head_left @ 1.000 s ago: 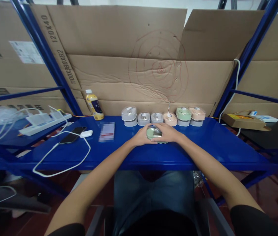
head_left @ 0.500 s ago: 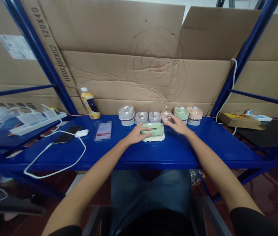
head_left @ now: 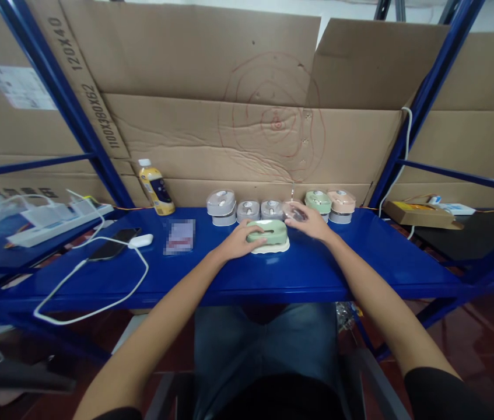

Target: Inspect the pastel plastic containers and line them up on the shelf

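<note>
My left hand [head_left: 243,240] is closed on the left end of a light green oval box [head_left: 268,234] with a dark slot along its top. Under this box a cream scalloped base [head_left: 273,248] shows along the front. Just behind and to the right, my right hand [head_left: 313,223] has its fingers curled around a small pinkish box with a clear lid [head_left: 293,209], hiding part of it. A green clear-lidded box [head_left: 318,201] stands right behind that hand. Two small grey boxes with clear lids, a left one [head_left: 248,210] and a right one [head_left: 272,210], stand behind the green slotted box.
A larger grey box [head_left: 221,205] and a peach box [head_left: 342,204] end the back row. Leftward are a yellow bottle [head_left: 156,188], a pixelated flat packet [head_left: 180,237], a phone [head_left: 113,245] and a white cable [head_left: 115,303]. Cardboard [head_left: 163,128] backs the blue table [head_left: 308,274].
The view has shifted slightly. My right hand's fingers have come lower and closer around the pinkish box. My left hand stays on the green slotted box.
</note>
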Available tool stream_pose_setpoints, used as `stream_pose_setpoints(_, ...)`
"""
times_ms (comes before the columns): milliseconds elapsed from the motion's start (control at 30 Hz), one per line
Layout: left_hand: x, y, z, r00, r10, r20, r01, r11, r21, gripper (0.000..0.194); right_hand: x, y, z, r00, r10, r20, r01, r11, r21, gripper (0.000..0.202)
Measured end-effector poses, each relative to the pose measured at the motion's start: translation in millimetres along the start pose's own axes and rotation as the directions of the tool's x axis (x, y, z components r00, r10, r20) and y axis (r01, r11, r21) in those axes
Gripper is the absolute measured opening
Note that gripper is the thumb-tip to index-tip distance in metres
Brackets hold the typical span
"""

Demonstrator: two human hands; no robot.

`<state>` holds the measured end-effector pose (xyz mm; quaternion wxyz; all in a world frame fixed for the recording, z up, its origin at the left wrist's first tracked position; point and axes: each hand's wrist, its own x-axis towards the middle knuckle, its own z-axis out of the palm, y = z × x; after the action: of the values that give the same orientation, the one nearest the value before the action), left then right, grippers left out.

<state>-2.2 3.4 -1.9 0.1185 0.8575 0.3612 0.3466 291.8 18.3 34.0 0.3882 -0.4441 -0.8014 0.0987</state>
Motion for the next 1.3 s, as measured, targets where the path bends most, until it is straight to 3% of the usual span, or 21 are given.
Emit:
stream_pose_setpoints(100, -1, 4, 8.6, 0.998, -0.025, 0.057, 0.026, 1.000, -0.013, 0.053, -2, -8, 8, 0.988, -0.120, 0.098, 0.117, 0.993, 0.034, 0.073)
stream_pose_setpoints(200, 0, 5, 15.5, 0.994, -0.105, 0.026, 0.106, 0.993, -0.045, 0.084, -2, -15, 19, 0.964, -0.203, 0.174, 0.198, 0.979, 0.045, 0.078)
stream_pose_setpoints(367, 4, 5, 24.0, 0.988, -0.153, 0.034, 0.156, 0.972, -0.174, 0.118, -1, -23, 38, 0.941, -0.246, 0.234, 0.259, 0.966, -0.025, 0.085)
stream_pose_setpoints(633, 4, 5, 25.3, 0.988, -0.148, 0.048, 0.155, 0.970, -0.187, 0.119, -3, -28, 43, 0.927, -0.187, 0.326, 0.227, 0.970, -0.087, 0.087)
stream_pose_setpoints(900, 4, -8, 10.3, 0.992, -0.102, 0.068, 0.113, 0.978, -0.176, 0.097, -3, -14, 29, 0.890, -0.222, 0.398, 0.240, 0.971, 0.005, 0.092)
stream_pose_setpoints(1033, 3, -14, 8.1, 0.996, -0.084, 0.039, 0.090, 0.968, -0.232, 0.100, -4, -12, 23, 0.919, -0.193, 0.343, 0.203, 0.979, 0.006, 0.087)
stream_pose_setpoints(1167, 6, -18, 10.6, 0.970, -0.134, -0.203, 0.071, 0.954, -0.290, 0.087, 6, -15, 12, 0.975, -0.165, 0.148, 0.183, 0.976, -0.120, 0.079)
stream_pose_setpoints(1233, 8, -20, 11.5, 0.941, -0.141, -0.307, 0.074, 0.973, -0.219, 0.073, 18, -15, 5, 0.998, -0.054, -0.012, 0.048, 0.958, -0.281, 0.080)
stream_pose_setpoints(1300, 10, -22, 12.2, 0.934, -0.128, -0.334, 0.089, 0.988, -0.130, 0.063, 34, -15, 1, 0.985, 0.077, -0.154, -0.139, 0.887, -0.439, 0.080)
